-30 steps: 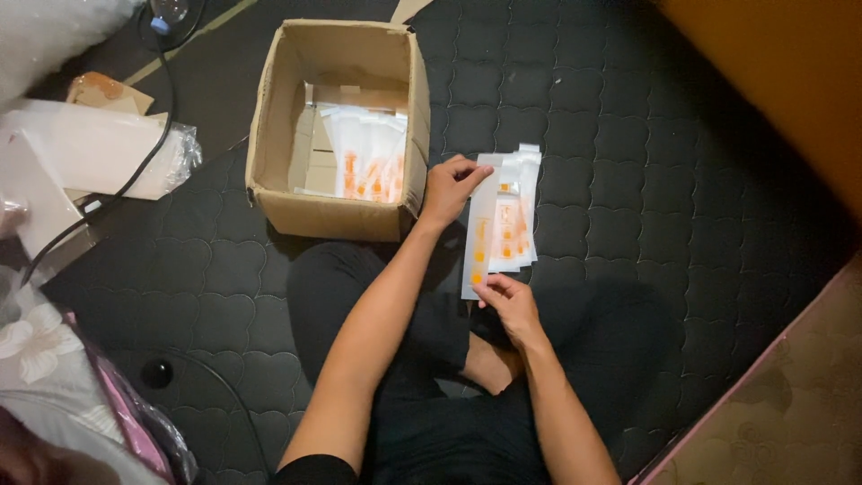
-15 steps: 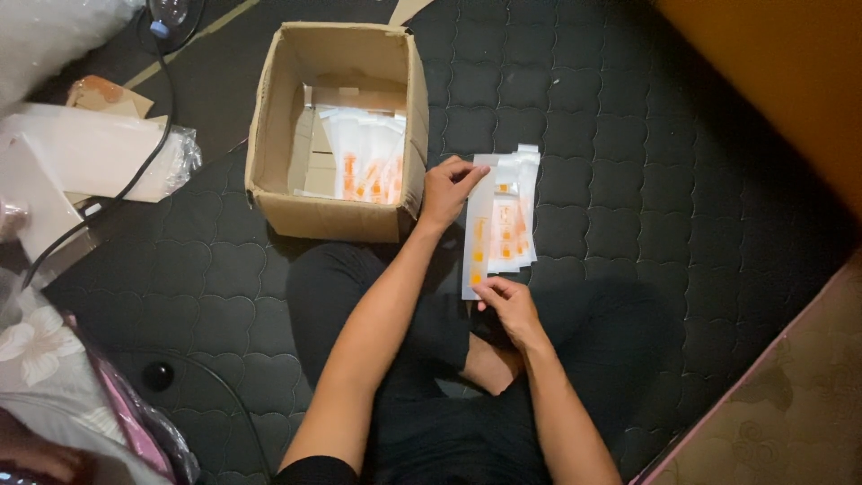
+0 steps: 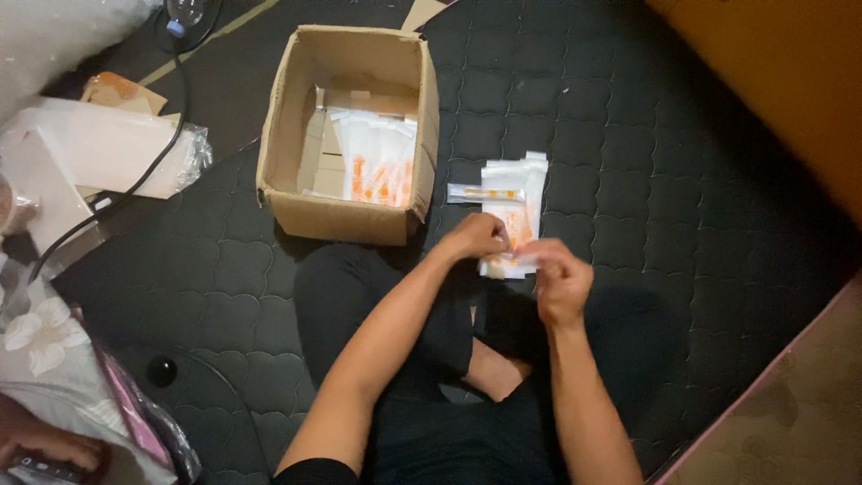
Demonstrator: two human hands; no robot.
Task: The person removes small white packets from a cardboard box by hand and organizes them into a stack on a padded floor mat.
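Item: small clear plastic sachet with orange print [image 3: 508, 262], above my crossed legs, just before the pile. Left hand [image 3: 476, 238] pinches its left end; right hand [image 3: 558, 280] pinches the right end. I judge even tension keeps it flat. Adjacent: pile of matching white-and-orange sachets [image 3: 514, 190] on the dark quilted mat [image 3: 682, 207]. Beyond, left: open brown cardboard box [image 3: 289, 153] holding more sachets.

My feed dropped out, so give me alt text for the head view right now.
Both hands, left hand and right hand, pinch a clear packet at the near end of a stack of packets on a dark quilted mat. An open cardboard box holding more packets sits left of them.
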